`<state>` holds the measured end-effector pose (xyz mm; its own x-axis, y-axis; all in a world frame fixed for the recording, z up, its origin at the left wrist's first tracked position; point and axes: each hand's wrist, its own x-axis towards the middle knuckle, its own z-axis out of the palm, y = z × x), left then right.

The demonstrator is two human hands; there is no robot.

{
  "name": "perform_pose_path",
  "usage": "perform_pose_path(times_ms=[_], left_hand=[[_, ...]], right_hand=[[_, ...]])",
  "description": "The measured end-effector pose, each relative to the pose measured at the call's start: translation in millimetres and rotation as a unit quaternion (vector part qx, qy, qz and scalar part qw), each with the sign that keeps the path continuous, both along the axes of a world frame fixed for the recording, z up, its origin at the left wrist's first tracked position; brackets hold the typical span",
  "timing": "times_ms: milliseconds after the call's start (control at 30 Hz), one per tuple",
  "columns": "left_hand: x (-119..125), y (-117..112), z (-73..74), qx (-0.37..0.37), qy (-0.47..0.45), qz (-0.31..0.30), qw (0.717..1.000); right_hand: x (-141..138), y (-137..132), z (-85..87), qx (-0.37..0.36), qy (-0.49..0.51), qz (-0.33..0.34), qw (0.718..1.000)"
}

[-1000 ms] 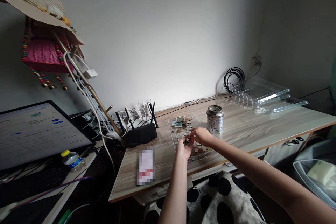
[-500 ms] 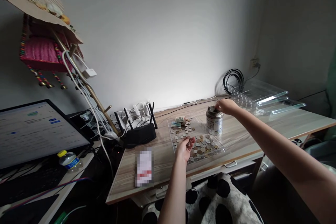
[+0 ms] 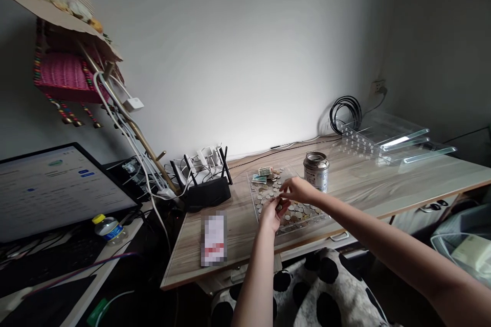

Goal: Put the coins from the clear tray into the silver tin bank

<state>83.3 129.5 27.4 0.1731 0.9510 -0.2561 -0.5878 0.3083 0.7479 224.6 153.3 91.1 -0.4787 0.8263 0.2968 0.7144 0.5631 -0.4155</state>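
Observation:
A clear tray point(image 3: 253, 189) of loose coins point(image 3: 303, 210) lies on the wooden desk point(image 3: 356, 189), with folded banknotes point(image 3: 264, 171) at its far end. A metal tin can point(image 3: 316, 170) stands just right of the tray. My left hand point(image 3: 271, 213) hovers palm-up over the tray's near left part, fingers curled round some coins. My right hand point(image 3: 297, 190) reaches in from the right with fingertips pinched together at the left palm, above the coins. What the pinch holds is too small to make out.
A black router point(image 3: 207, 191) and power strip with plugs sit left of the tray. A blurred white-red packet point(image 3: 214, 239) lies near the desk's front edge. Clear acrylic racks point(image 3: 387, 138) and a coiled cable point(image 3: 344, 110) are at the back right. A monitor point(image 3: 57, 189) and bottle point(image 3: 108, 228) stand left.
My right hand was at the top of the tin can half a second ago; it has come back left to my left palm over the tray. My left hand stayed in place.

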Motion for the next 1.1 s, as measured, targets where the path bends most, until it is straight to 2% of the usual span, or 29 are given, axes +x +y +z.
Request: perform_pose_path(times_ms=[133, 233, 333, 433, 533, 600, 667, 833, 967, 1033, 1100], left_hand=[[0.2, 0.5, 1.1, -0.009, 0.036, 0.021, 0.999], [0.7, -0.6, 1.4, 0.003, 0.034, 0.006, 0.999], [0.6, -1.1, 1.0, -0.010, 0.009, 0.010, 1.000], [-1.7, 0.8, -0.4, -0.042, -0.056, 0.031, 0.997], [-5.5, 4.6, -2.5, -0.063, -0.113, 0.074, 0.989], [-7.5, 6.9, -3.8, -0.069, -0.136, 0.115, 0.982], [-8.4, 8.3, -4.5, -0.071, -0.144, 0.141, 0.977], [-7.0, 8.3, -4.0, -0.072, -0.135, 0.152, 0.976], [-7.1, 7.7, -4.4, -0.063, -0.139, 0.120, 0.981], [-7.9, 7.7, -5.2, -0.061, -0.143, 0.093, 0.983], [-8.7, 8.0, -5.9, -0.068, -0.142, 0.068, 0.985]], right_hand=[[-15.5, 5.9, -25.9, -0.094, 0.078, 0.028, 0.992], [-13.4, 6.3, -26.4, -0.081, 0.103, -0.019, 0.991], [4.0, 1.2, -8.1, 0.025, 0.076, -0.097, 0.992], [41.4, 4.6, 23.0, 0.126, 0.007, -0.205, 0.971], [85.7, 20.8, 49.7, 0.116, -0.111, -0.289, 0.944], [106.6, 33.8, 58.5, 0.082, -0.177, -0.295, 0.935], [115.9, 44.7, 61.2, 0.068, -0.206, -0.276, 0.936], [108.7, 60.0, 66.2, 0.059, -0.231, -0.239, 0.941], [98.0, 55.5, 72.5, 0.071, -0.239, -0.243, 0.937], [83.8, 42.7, 67.0, 0.095, -0.219, -0.244, 0.940], [59.8, 24.4, 51.8, 0.118, -0.167, -0.205, 0.957]])
